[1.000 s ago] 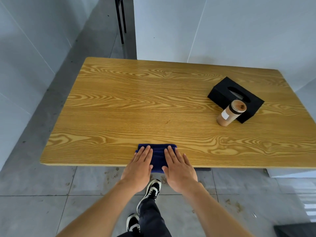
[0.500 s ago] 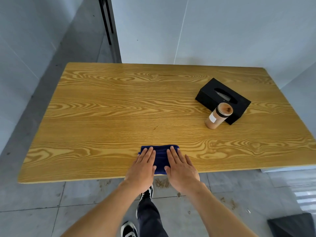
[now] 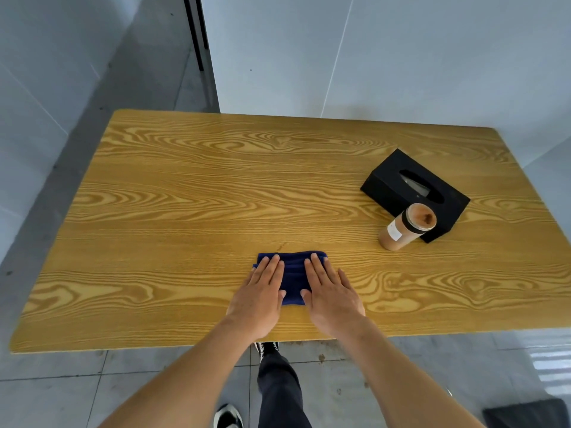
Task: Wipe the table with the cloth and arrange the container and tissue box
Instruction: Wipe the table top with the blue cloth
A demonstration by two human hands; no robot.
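Observation:
A folded dark blue cloth (image 3: pixel 293 273) lies flat on the wooden table (image 3: pixel 185 196), in the near middle. My left hand (image 3: pixel 259 299) rests palm-down on its left side and my right hand (image 3: pixel 332 296) on its right side, fingers straight and pointing away from me. Neither hand grips it. A brown cylindrical container (image 3: pixel 406 227) with a white label stands at the right. Directly behind it and touching or nearly touching sits a black tissue box (image 3: pixel 389 180), set at an angle.
White walls close in behind and to the right of the table. A black metal leg (image 3: pixel 194 32) stands on the grey tiled floor at the far left. My legs and shoes (image 3: pixel 268 347) are below the near table edge.
Both hands have pushed the cloth forward, from overhanging the near edge to fully on the tabletop. The camera has moved closer over the table.

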